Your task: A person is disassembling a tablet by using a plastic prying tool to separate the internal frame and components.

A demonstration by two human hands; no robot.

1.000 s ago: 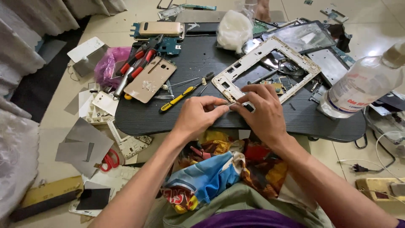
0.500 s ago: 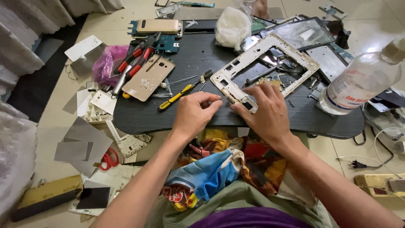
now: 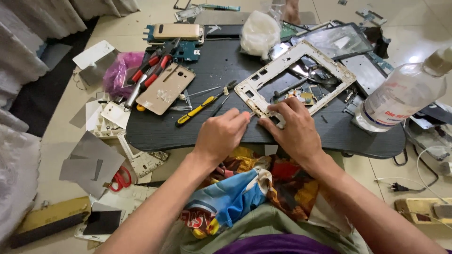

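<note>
A white tablet frame lies tilted on the dark low table, with small circuit parts inside it. My right hand presses on the frame's near corner, fingers curled over its edge. My left hand is closed beside it, pinching a thin metal tool whose tip touches that same corner. What exactly the tip does is hidden by my fingers.
A yellow-handled screwdriver, a gold phone back cover, red-handled pliers and a white bag lie on the table. A clear plastic bottle stands at right. Grey sheets, red scissors and cables lie on the floor.
Both hands stay at the frame's near corner; my left hand has shifted slightly toward the right hand. The view has tilted a little.
</note>
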